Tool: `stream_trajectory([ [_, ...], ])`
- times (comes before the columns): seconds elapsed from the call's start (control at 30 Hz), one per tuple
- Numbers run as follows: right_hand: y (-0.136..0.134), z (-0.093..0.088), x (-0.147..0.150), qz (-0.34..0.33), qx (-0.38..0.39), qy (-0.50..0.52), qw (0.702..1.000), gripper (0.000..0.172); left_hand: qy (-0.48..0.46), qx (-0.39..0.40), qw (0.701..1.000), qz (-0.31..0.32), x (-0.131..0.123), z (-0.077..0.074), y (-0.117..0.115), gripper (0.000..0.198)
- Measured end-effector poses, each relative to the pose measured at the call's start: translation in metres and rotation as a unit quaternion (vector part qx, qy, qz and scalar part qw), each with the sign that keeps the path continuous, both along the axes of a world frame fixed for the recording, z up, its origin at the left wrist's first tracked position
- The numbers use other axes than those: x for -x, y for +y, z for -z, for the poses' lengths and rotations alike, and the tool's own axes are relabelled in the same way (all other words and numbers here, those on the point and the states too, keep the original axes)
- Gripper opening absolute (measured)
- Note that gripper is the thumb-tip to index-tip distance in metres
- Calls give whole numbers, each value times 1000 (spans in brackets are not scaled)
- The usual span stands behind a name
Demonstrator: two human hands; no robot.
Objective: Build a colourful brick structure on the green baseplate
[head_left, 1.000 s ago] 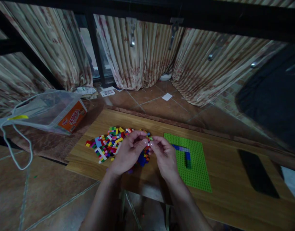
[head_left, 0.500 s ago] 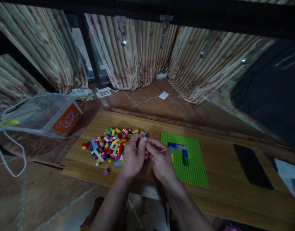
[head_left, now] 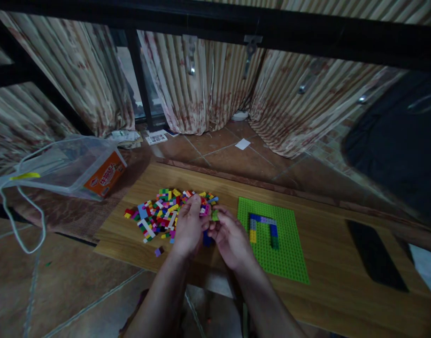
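Observation:
My left hand [head_left: 188, 230] is closed at the right side of a loose pile of toy building bricks [head_left: 162, 211]. A pink brick [head_left: 204, 210] shows at its fingertips, partly covered by them. Close beside it, my right hand [head_left: 231, 237] pinches a light green brick [head_left: 214, 215] between thumb and fingers. Below the fingers a dark blue brick [head_left: 206, 239] is partly visible between the hands. To the right lies a green baseplate [head_left: 289, 253]. On it, blue, lilac, grey, yellow and dark green bricks [head_left: 263, 219] form an angular outline open toward me.
All this is on a low wooden table [head_left: 328, 291]. A single purple brick [head_left: 158, 252] lies near its front edge. A black flat object [head_left: 375, 253] rests at the right. A clear plastic tub [head_left: 71, 164] stands left, with striped curtains [head_left: 219, 84] behind.
My hands have moved slightly apart from their joined pinch. The green brick now shows in my right fingers, and the pink one has come into sight. The whole view has shifted a little.

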State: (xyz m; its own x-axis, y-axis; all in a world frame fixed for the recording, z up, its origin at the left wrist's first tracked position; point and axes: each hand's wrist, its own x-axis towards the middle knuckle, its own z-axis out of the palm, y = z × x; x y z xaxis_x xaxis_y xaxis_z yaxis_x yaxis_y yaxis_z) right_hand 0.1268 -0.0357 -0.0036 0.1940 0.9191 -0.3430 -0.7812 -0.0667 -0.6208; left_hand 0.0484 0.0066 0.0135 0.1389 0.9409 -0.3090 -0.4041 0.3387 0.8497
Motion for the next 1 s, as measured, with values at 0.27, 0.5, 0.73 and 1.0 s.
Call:
stream_trajectory([
  [0.27, 3, 13, -5, 39, 79, -249, 964, 26, 313, -175, 933, 22, 25, 13, 18, 32],
  [0.5, -2, 23, -6, 4, 32, -437, 899, 40, 508, -201, 835, 60, 37, 15, 24, 20],
  [0.73, 7, 29, 0, -18, -68, -443, 894, 34, 612, -203, 763, 55, 38, 13, 26, 20],
  [1.0, 7, 35, -8, -43, -69, -398, 914, 38, 595, -198, 777, 49, 43, 10, 27, 24],
])
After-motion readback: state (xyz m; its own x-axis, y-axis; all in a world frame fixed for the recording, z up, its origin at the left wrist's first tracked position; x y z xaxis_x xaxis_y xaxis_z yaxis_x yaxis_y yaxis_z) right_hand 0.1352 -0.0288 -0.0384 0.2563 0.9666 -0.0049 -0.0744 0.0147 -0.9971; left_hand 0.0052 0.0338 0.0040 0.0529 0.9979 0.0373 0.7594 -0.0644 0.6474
